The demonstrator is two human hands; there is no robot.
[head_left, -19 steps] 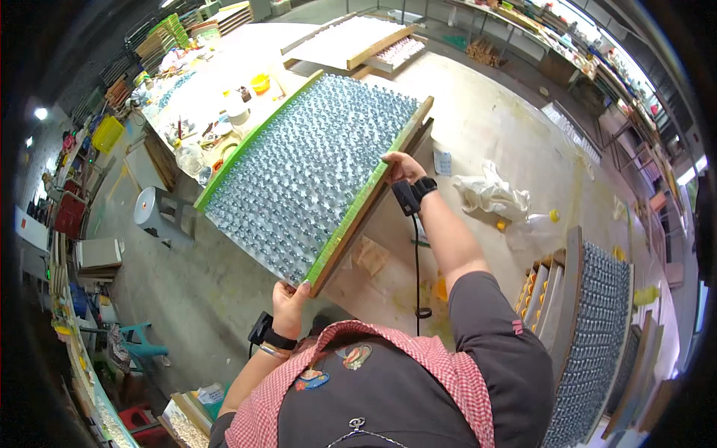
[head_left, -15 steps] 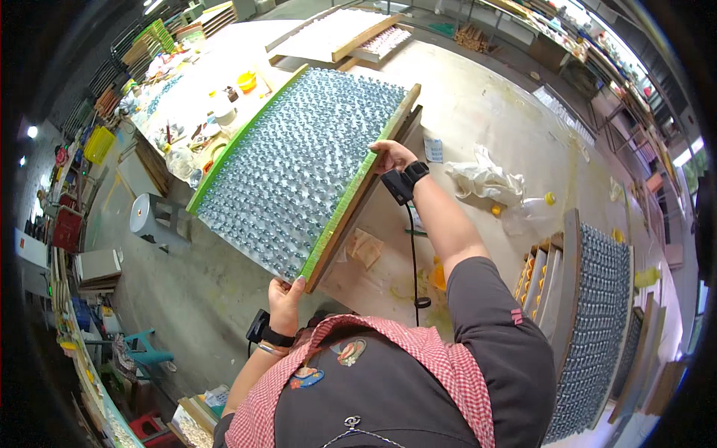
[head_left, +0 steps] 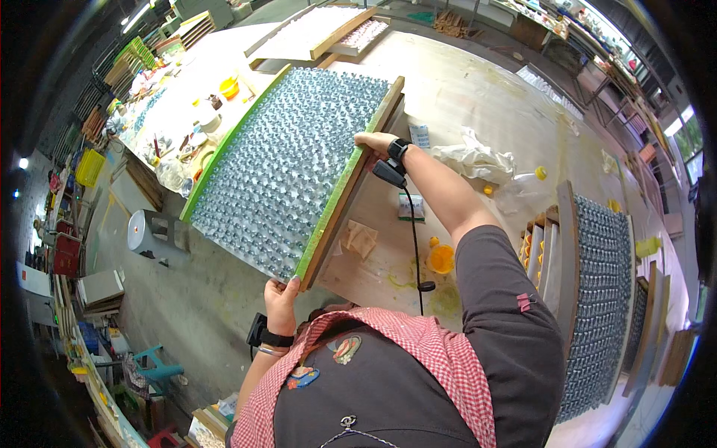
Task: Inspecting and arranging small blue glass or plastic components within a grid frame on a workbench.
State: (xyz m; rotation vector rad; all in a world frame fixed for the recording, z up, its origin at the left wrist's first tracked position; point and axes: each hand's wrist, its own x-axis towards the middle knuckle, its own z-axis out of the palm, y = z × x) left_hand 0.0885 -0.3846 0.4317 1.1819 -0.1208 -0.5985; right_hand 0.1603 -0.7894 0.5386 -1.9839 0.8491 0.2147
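A wide board [head_left: 287, 160] covered with rows of small, shiny blue-grey pieces is tilted between my two hands. Green strips run along two opposite edges, and a wooden bar [head_left: 328, 239] lies under the strip on the right. My left hand [head_left: 281, 305] pinches the board's near corner, thumb on top. Farther up, my right hand [head_left: 378, 145] grips the right edge, thumb over the green strip and the other fingers partly hidden beneath. Both wrists wear black straps with small devices; a cable [head_left: 415, 246] hangs from the right one.
A large table [head_left: 478, 82] carries a crumpled white cloth [head_left: 478, 155], a clear bottle [head_left: 520, 190], an orange cup [head_left: 441, 259] and stacked framed boards [head_left: 310, 33]. A similar studded board [head_left: 600, 299] stands upright at the right. On the left floor is a grey stool [head_left: 153, 233].
The view has shifted, so the surroundings sit a little differently. My right hand has turned slightly at the board's edge, its thumb lying flatter over the strip. Both hands keep their hold.
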